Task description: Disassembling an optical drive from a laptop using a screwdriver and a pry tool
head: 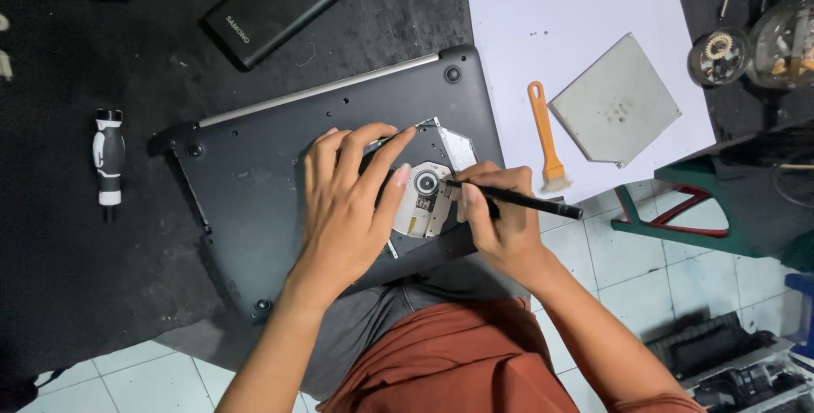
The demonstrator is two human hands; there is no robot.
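the dark grey upturned plastic laptop lies under both hands. the left hand rests flat on it, fingers spread; just beside their tips sits the silver optical drive. the right hand fingers pinch a slim black screwdriver, its long axis nearly level, tip pointing left at the drive.

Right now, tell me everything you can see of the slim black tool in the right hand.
The slim black tool is a thin, straight rod, pen-like, matte black with a paler band near its rear end. The right hand pinches it near the front. It lies almost level, rear end pointing right over the tiled floor, tip at the hub of the exposed optical drive in the upturned laptop. Its tip is too small to make out.
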